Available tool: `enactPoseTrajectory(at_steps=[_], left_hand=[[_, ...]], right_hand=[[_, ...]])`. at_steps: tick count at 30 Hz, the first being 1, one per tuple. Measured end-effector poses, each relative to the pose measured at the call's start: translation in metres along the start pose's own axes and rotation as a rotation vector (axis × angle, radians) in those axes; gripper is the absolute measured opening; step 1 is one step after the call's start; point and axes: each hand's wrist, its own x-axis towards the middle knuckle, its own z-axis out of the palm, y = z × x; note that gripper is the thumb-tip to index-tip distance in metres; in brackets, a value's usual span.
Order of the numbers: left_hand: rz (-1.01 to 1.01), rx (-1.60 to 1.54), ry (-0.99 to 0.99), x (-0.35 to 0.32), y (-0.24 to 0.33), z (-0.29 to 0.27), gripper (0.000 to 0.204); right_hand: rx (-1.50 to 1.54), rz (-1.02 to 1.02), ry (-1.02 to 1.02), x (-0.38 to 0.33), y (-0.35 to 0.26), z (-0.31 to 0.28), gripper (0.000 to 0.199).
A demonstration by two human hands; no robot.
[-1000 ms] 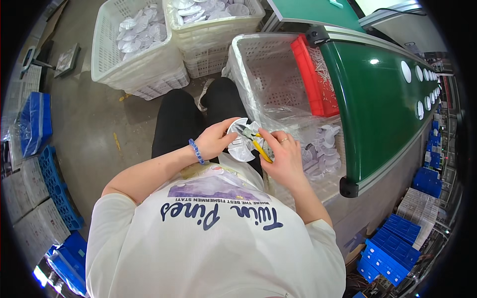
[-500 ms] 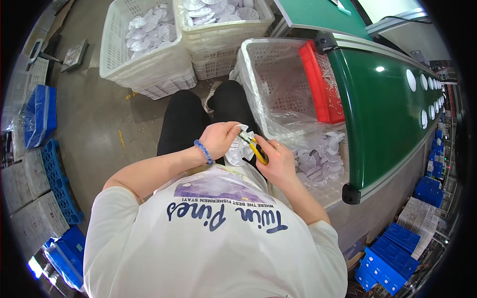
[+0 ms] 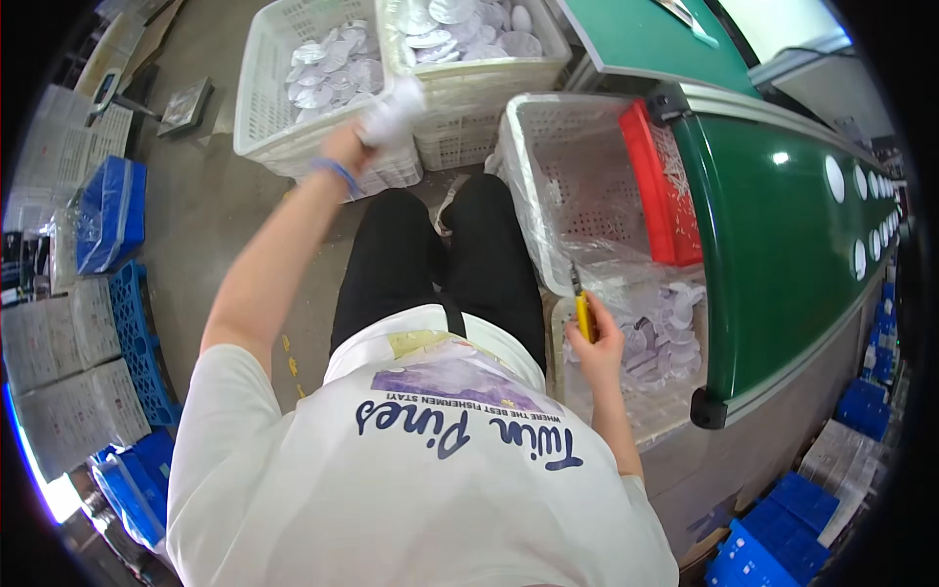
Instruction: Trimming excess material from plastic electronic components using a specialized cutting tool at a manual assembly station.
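Item: left hand point(image 3: 344, 149). Stretched far forward on a straight arm, a blue wristband point(image 3: 337, 174) at the wrist. It is closed around a white disc-shaped piece point(image 3: 393, 111), blurred, so its exact form cannot be told. The piece sits just past the fingertips, over the near rim of the left white crate point(image 3: 264, 147).

Item: right hand point(image 3: 597, 342). Kept close to the body at the right, beside the knee. It is closed around a yellow-handled cutter point(image 3: 583, 315), whose long axis runs nearly upright in the view, dark tip pointing away from the person.

Item: left white crate. Far left on the floor, partly filled with pale round pieces. A second white crate point(image 3: 489, 73) stands touching it on the right, also holding pale round pieces.

Item: lined crate point(image 3: 567, 186). Just right of the legs, fitted with a clear plastic liner and mostly bare inside, a red tray point(image 3: 657, 186) standing on edge against its right wall.

Item: near bin of white pieces point(image 3: 655, 333). Just beyond the right hand, holding loose white parts under plastic.

Relation: the held piece lies far and left of the body, well apart from the right hand; the left hand alone carries it, and the left crate is the container directly beneath it.

Surroundings: green machine housing point(image 3: 782, 235) along the right; blue crates point(image 3: 108, 210) at the left.
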Motion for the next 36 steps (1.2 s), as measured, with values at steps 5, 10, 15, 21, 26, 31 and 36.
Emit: enactPoseTrajectory(at_steps=[5, 10, 15, 21, 26, 31, 36], left_hand=[[-0.059, -0.448, -0.248, 0.110, 0.052, -0.088, 0.014], [-0.181, -0.153, -0.307, 0.035, -0.003, -0.029, 0.020], [-0.422, 0.061, -0.553, -0.033, -0.063, 0.002, 0.019], [-0.427, 0.337, -0.491, -0.074, -0.075, 0.003, 0.017], [-0.448, 0.277, -0.413, -0.075, -0.078, -0.004, 0.018], [-0.470, 0.231, -0.361, -0.077, -0.079, 0.005, 0.018], [-0.510, 0.211, -0.388, -0.076, -0.088, 0.005, 0.017]], right_hand=[[0.257, 0.135, 0.308, -0.009, 0.071, -0.022, 0.048], [-0.289, 0.367, 0.407, -0.064, 0.210, -0.025, 0.037], [-0.529, 0.454, 0.212, -0.070, 0.288, 0.002, 0.031], [-0.738, 0.489, -0.153, -0.042, 0.305, 0.033, 0.042], [-0.823, 0.475, -0.432, -0.030, 0.296, 0.034, 0.050], [-0.900, 0.447, -0.523, -0.022, 0.279, 0.029, 0.043], [-0.971, 0.454, -0.456, -0.038, 0.302, 0.021, 0.023]])
